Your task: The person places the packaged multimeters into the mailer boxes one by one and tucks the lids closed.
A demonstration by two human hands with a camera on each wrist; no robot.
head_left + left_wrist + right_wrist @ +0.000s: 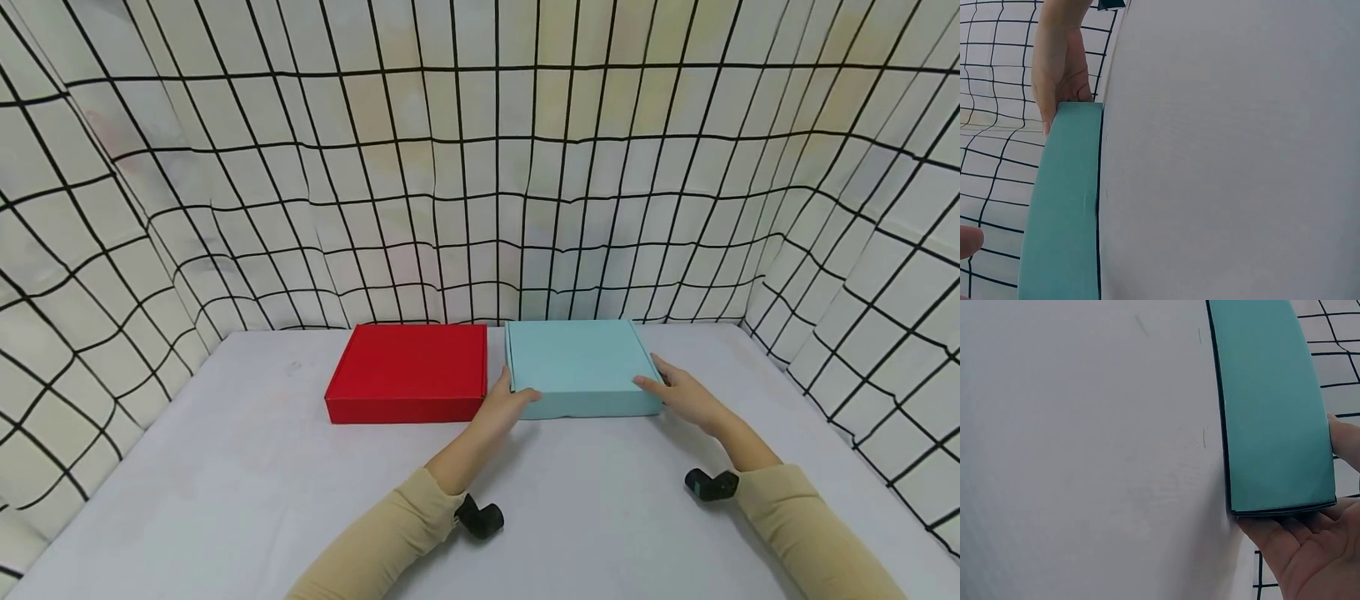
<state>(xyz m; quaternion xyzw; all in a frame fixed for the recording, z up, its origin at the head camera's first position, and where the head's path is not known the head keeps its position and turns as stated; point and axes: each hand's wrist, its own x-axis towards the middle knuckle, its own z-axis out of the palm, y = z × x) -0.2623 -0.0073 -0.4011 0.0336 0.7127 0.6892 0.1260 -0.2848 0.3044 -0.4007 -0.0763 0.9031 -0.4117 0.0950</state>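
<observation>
A closed light blue box lies flat on the white-covered table, right of a closed red box. My left hand holds its left end, thumb over the front edge. The right hand grips the opposite end, with the thumb on top near the front corner and the fingers against the end face. In the left wrist view the box's front face stretches toward the right hand, while only the tip of the left thumb shows. The left fingers are mostly hidden between the two boxes.
White cloth covers the table. White panels with a black grid rise behind it and on both sides. A small black device sits at the left cuff, another black device at the right cuff.
</observation>
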